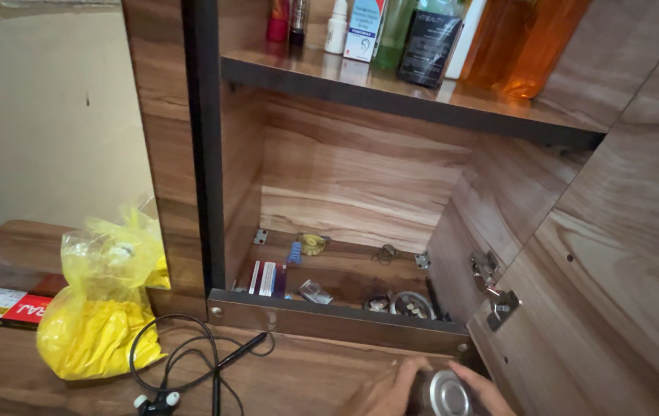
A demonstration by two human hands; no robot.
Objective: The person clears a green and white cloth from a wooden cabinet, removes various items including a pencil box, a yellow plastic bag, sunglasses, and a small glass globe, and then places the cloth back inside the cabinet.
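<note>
Round silver tin (449, 394), one only, sits low at the picture's bottom edge, just before the open wooden cabinet (360, 185), above the wooden tabletop (299, 377). Two hands clasp it: the left hand (387, 393) curls its fingers (410, 368) against the tin's left side, the right hand (487, 391) wraps the right side. One yellow plastic bag (98, 316) and one black cable (191, 362) lie on the tabletop, well apart. Several bottles (522, 42) stand on the upper shelf.
</note>
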